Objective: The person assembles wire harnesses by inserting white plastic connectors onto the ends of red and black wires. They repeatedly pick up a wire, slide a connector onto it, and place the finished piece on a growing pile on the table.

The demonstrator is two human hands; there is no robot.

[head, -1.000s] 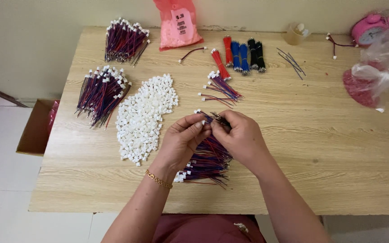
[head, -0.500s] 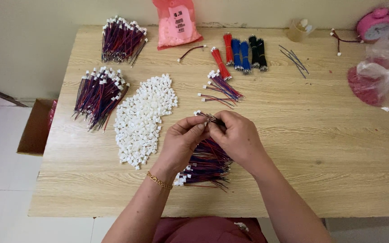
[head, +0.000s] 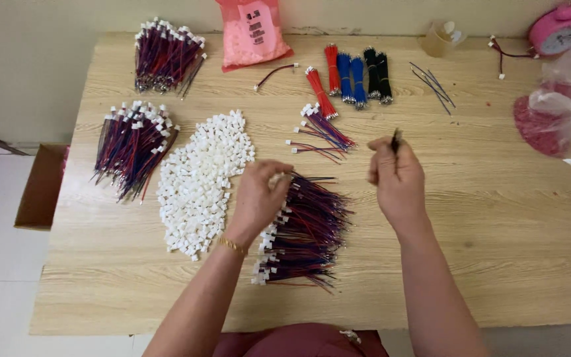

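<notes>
Right hand (head: 398, 180) is pinching a thin dark wire (head: 395, 140) upright above the tabletop (head: 497, 231) — lifted free for handling. Left hand (head: 259, 198) is curling on the wire pile (head: 305, 228), beside white connectors (head: 203, 178) — both heaps lying within easy reach.

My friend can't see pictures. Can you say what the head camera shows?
Two bare hands work over a wooden table: the left hand rests on a pile of wires with white plugs, and the right hand pinches a thin dark wire. A heap of white plugs lies to the left.
</notes>
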